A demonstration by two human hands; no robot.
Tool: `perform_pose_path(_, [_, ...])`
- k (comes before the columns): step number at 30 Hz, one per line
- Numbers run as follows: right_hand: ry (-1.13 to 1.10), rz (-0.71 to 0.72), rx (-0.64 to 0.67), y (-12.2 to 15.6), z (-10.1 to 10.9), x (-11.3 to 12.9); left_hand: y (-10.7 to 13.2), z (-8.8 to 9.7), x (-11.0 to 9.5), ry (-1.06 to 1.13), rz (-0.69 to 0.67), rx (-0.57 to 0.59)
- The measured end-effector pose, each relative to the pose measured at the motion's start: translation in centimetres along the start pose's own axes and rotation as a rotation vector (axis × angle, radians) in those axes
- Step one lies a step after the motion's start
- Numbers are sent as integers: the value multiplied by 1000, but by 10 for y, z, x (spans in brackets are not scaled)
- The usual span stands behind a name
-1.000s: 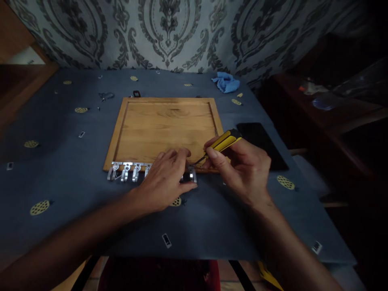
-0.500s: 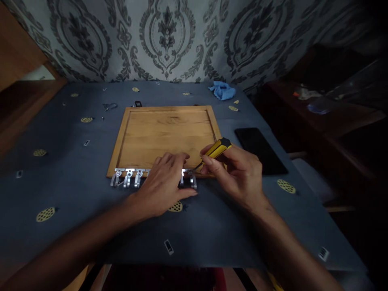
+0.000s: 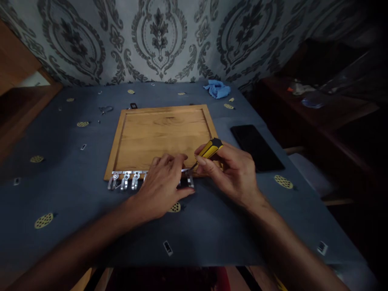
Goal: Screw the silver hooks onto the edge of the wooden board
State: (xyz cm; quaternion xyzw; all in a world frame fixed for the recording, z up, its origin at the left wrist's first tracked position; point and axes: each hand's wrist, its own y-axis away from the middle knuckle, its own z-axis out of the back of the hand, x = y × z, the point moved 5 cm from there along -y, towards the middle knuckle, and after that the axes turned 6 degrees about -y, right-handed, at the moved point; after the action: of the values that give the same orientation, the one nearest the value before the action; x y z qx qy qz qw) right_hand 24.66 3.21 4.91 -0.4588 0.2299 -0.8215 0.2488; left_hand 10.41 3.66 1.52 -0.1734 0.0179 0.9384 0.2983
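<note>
A framed wooden board (image 3: pixel 165 137) lies flat before me, with a metal rail of silver hooks (image 3: pixel 125 179) along its near edge. My left hand (image 3: pixel 163 184) rests over the middle of the rail, fingers stretched onto the board and thumb beside a hook at the right end; it covers several hooks. In my right hand (image 3: pixel 232 169) is a yellow-and-black screwdriver (image 3: pixel 210 149), gripped by the handle and tilted. Its shaft points down at the rail's right end near the last hook (image 3: pixel 190 180). Whether the tip sits in a screw is too small to tell.
A black phone-like slab (image 3: pixel 256 147) lies right of the board on the blue patterned tablecloth (image 3: pixel 75 210). Behind are a crumpled blue cloth (image 3: pixel 217 89), a small dark buckle-like piece (image 3: pixel 133 106) and a small clear-and-metal item (image 3: pixel 106 109). A patterned curtain (image 3: pixel 118 40) hangs at the back.
The whole view has shifted slightly, moving the board and hands a little left in the picture. Both hands keep nearly the same pose, the screwdriver still at the rail's right end.
</note>
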Motion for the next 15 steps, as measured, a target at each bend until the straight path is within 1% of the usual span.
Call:
perform_pose_path(6, [-5, -46, -1, 2, 0, -3, 0, -2, 1, 33, -1, 5])
perform_pose_path(11, [-39, -56, 5, 2, 0, -5, -2, 0, 0, 26, 30, 23])
perform_pose_path(15, [-58, -76, -4, 3, 0, -7, -2, -1, 0, 38, 28, 19])
